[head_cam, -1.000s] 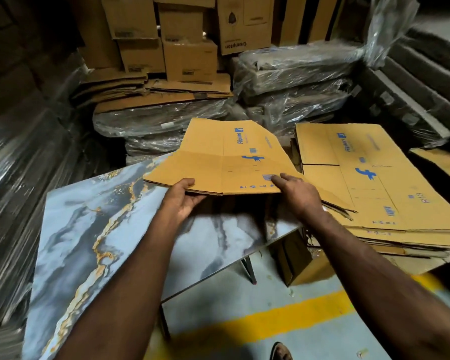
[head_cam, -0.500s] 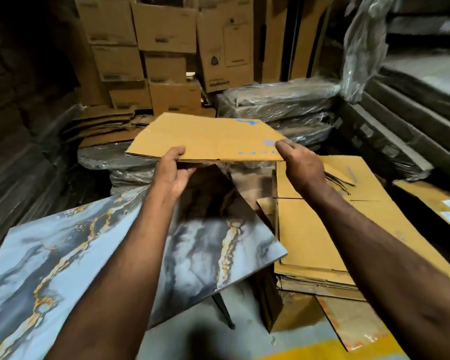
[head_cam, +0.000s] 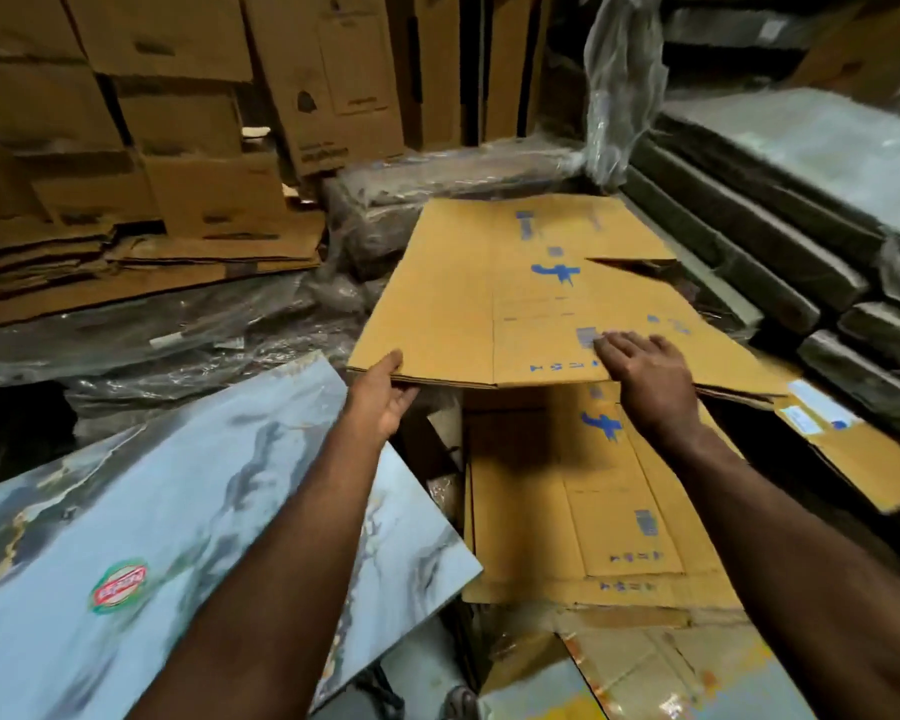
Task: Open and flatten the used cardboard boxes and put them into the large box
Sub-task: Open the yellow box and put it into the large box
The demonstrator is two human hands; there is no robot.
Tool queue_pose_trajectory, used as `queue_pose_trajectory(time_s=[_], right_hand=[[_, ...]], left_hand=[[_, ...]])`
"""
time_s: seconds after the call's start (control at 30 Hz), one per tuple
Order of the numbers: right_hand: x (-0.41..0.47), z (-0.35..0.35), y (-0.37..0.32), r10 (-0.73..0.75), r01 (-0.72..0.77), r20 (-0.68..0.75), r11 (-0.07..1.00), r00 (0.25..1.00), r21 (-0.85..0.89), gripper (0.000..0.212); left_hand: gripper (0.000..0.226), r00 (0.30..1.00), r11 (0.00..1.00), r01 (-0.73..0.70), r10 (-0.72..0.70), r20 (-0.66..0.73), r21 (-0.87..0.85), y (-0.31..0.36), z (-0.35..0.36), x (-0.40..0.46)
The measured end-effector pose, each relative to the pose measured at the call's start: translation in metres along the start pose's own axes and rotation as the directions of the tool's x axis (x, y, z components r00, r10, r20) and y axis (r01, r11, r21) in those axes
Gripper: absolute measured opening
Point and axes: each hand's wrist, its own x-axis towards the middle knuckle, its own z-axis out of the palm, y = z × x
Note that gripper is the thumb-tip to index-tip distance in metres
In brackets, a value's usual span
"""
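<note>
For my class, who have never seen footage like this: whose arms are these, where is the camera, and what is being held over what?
There is no machine here. A person wears a camera on the head, so you look down along their two bare arms. The left hand grips the near left corner of a flattened cardboard box, thumb on top. The right hand lies on the sheet's near edge with fingers spread on top. The sheet hangs over a stack of flattened boxes. On the left is a marble-patterned board. Behind stand more cardboard boxes and plastic-wrapped bundles.
</note>
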Motion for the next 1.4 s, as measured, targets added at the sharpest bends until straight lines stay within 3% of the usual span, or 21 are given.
queue_pose_trajectory(time_s=[0.07,0.17,0.27,0.33,0.43,0.57,0.67,0.8,0.9,1.0,1.07,1.23,1.4], right_hand=[[-0.010,0.027,0.023,0.070,-0.057,0.271,0.997,0.960,-0.055,0.055],[-0.026,0.067,0.052,0.201,-0.116,0.588,0.977,0.783,-0.181,0.057],[-0.056,0.098,0.061,0.177,-0.081,0.763,0.984,0.622,-0.161,0.062],[-0.074,0.110,0.057,0.085,-0.036,0.819,0.996,0.568,-0.079,0.069],[-0.081,0.117,0.059,0.048,-0.063,0.784,0.998,0.619,-0.012,0.077],[-0.089,0.114,0.075,0.092,-0.080,0.725,0.995,0.683,-0.051,0.083],[-0.108,0.108,0.091,0.069,-0.052,0.709,0.998,0.702,-0.046,0.079],[-0.143,0.103,0.101,-0.054,-0.046,0.805,0.994,0.590,0.100,0.059],[-0.159,0.098,0.092,-0.138,-0.046,0.820,0.979,0.555,0.196,0.063],[-0.157,0.095,0.069,-0.211,-0.026,0.736,0.955,0.643,0.296,0.064],[-0.146,0.090,0.042,-0.295,0.041,0.654,0.927,0.697,0.374,0.062],[-0.104,0.056,-0.058,-0.524,0.241,0.404,0.784,0.750,0.571,0.062],[-0.089,0.017,-0.189,-0.722,0.419,0.160,0.551,0.673,0.722,0.059]], left_hand=[[0.033,0.996,0.995,0.093,-0.093,-0.018,0.047,-0.038,0.011,0.030],[0.021,0.966,0.963,0.255,-0.250,-0.068,0.087,-0.092,0.022,0.053],[0.012,0.916,0.911,0.390,-0.370,-0.154,0.134,-0.134,0.022,0.063],[0.006,0.895,0.885,0.438,-0.415,-0.164,0.157,-0.148,0.019,0.065],[0.010,0.899,0.875,0.436,-0.413,-0.145,0.210,-0.149,0.025,0.071],[0.007,0.890,0.848,0.451,-0.405,-0.209,0.280,-0.165,0.041,0.056],[0.016,0.866,0.848,0.482,-0.424,-0.265,0.221,-0.196,0.035,0.043],[0.017,0.830,0.827,0.528,-0.454,-0.325,0.194,-0.226,0.017,0.009],[0.015,0.848,0.825,0.513,-0.446,-0.286,0.238,-0.232,0.004,-0.024],[0.016,0.945,0.877,0.323,-0.281,-0.166,0.355,-0.223,-0.007,-0.056],[0.015,0.973,0.891,0.175,-0.091,-0.213,0.419,-0.210,-0.017,-0.083],[0.018,0.926,0.864,-0.020,0.206,-0.316,0.503,-0.163,-0.068,-0.150],[0.026,0.797,0.814,-0.177,0.448,-0.405,0.553,-0.117,-0.172,-0.228]])
